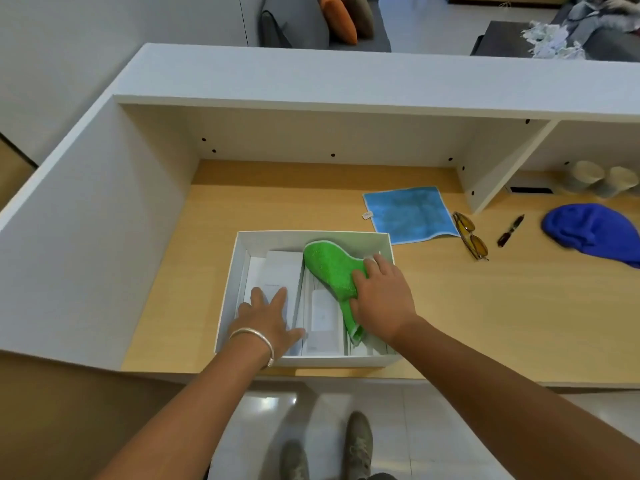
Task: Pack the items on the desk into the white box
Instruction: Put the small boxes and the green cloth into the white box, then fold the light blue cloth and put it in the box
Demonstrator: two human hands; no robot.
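A: Where does the packing stand?

B: The white box [313, 237] sits near the front edge of the tabletop [485, 323], and the green cloth [330, 271] is already inside it, draped over the flat white packets [282, 271] lying in the bottom. The right hand [381, 299] rests on the cloth's right side with the fingers bent down over it — pressing more than pinching, as far as can be told.

A: And the other one?

B: The left hand [268, 317] lies flat in the box's left part, fingers straight and spread on a white packet; its grip holds nothing.

A: So what makes this step go well?

B: Probably flattening the cloth so it lies low and leaves room. The left hand should keep the packets from sliding while the right smooths the cloth toward the box's right wall, tucking the tail that hangs toward the front wall.

A: What remains outside?

B: Toward the tabletop's back and right edges: a light blue cloth [412, 214] just behind the box's right back corner, yellow-lensed glasses [471, 239] touching or nearly touching that cloth's edge, a dark pen [510, 230] — and a dark blue cloth [595, 232] at the right edge.
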